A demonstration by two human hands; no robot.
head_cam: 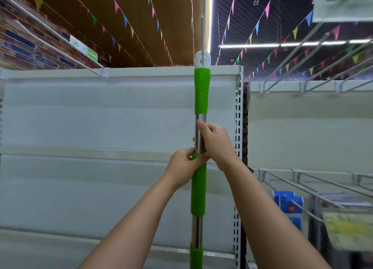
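1 pole (198, 188), vertical, centre of view, in front of the white shelf back panel (101, 117). Its top end is up at the shelf's top edge and its lower end runs out of the bottom of frame

On it: 3 green sleeves (201, 91), dimpled and rubbery-looking, and 2 bare steel sections (196, 232), round, shiny tube. 1 white plastic cap (202, 58) on top, rounded, with a hole. A thin white rod (203, 32) lines up with the cap; can't tell if it passes through the hole

2 hands, both on the pole, touching each other. Left hand (182, 167): fingers and thumb curled round the top end of the middle sleeve. Right hand (217, 145): wrapped round the steel just above, index finger lying straight up the tube

Around:
- 1 perforated metal upright (238, 117) just right of the pole
- several long wire hooks (302, 184) on the right-hand bay, more higher up
- 2 blue packs (288, 206) hanging lower right
- blurred yellowish tag (347, 230) on a hook end
- strings of coloured triangular pennants (125, 20) across the ceiling
- 1 light tube (282, 45)
- green sign (86, 50) upper left

Forearms cover part of the lower shelf; nothing sits between the hands and the pole
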